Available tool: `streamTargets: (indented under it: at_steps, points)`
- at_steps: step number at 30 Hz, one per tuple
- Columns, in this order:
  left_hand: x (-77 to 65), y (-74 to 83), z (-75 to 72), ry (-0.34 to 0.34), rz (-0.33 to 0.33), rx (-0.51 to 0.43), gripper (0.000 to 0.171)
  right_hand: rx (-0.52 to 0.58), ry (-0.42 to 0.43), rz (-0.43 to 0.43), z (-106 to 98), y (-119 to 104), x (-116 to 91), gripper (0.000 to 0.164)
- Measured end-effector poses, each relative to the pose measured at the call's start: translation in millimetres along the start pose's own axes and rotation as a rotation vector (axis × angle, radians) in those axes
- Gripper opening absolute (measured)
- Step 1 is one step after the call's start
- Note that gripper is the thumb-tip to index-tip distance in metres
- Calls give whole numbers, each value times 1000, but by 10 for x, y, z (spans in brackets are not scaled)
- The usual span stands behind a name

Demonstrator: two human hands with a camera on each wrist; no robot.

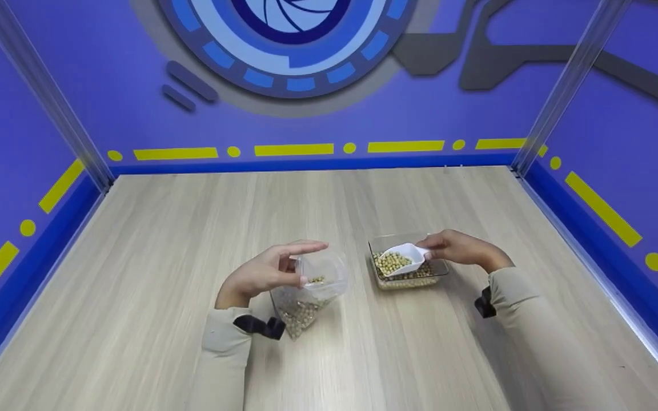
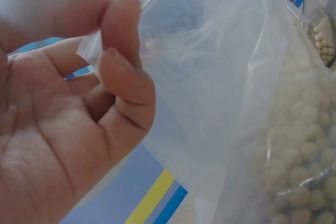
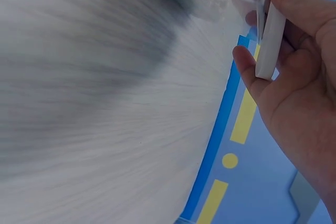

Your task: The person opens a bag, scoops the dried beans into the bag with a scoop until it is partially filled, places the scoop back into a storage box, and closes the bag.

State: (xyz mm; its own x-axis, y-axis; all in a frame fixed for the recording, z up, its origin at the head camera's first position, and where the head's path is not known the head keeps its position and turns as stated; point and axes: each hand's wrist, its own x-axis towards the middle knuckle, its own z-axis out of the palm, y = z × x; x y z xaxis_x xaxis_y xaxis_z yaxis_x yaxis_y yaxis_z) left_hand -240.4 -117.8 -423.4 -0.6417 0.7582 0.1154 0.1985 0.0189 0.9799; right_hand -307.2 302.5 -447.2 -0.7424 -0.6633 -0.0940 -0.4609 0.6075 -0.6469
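My left hand (image 1: 260,273) pinches the rim of a clear plastic bag (image 1: 329,290) between curled fingers and thumb. Pale round beans (image 2: 302,166) fill the bag's lower part, and its mouth gapes. To the right stands a clear rectangular container (image 1: 385,284) holding more of these beans. My right hand (image 1: 460,250) grips the handle of a white scoop (image 1: 416,258), whose bowl is loaded with beans and lies over the container. In the right wrist view the scoop's handle (image 3: 272,48) sits between thumb and fingers; its bowl is out of sight there.
Both things stand on a light wood-grain table (image 1: 192,228). Blue walls (image 1: 477,108) with yellow marks enclose its back and sides. A black strap (image 1: 257,326) is on the left sleeve, and another (image 1: 484,303) on the right.
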Motion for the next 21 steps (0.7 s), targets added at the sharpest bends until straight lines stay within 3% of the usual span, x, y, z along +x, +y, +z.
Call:
streamTargets:
  at_steps: [21]
  points:
    - [-4, -16, 11, -8, -8, -49, 65, 14, 28, 13, 15, 32, -41, 33]
